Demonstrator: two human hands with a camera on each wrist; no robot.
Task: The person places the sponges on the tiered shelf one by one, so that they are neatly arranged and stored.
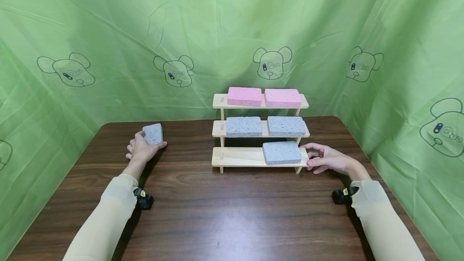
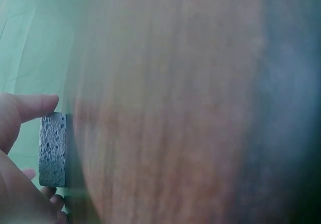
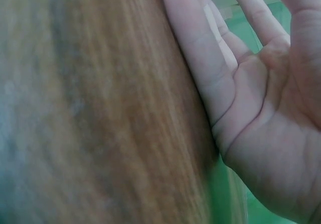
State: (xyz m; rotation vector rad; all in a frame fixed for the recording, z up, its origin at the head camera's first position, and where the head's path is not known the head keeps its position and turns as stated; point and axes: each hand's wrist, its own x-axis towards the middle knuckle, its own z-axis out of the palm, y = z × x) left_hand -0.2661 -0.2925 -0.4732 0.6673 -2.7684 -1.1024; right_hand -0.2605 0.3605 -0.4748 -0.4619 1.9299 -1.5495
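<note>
At the table's back left, my left hand (image 1: 143, 149) grips a blue-grey sponge (image 1: 153, 133) between thumb and fingers. In the left wrist view, the thumb lies along one end of this sponge (image 2: 52, 149) and fingertips show at the other. My right hand (image 1: 328, 159) holds the right end of the lowest board of a three-tier wooden rack (image 1: 239, 156). Beside it on that board, a blue-grey sponge (image 1: 282, 153) lies on the right half. The right wrist view shows the palm and bent fingers of the right hand (image 3: 261, 98), with their tips partly hidden.
Two blue-grey sponges (image 1: 243, 127) lie side by side on the middle tier. The top tier carries two pink sponges (image 1: 244, 96). Behind the dark wooden table (image 1: 224, 208) and along its sides hangs a green curtain (image 1: 217, 31) with bear-face drawings.
</note>
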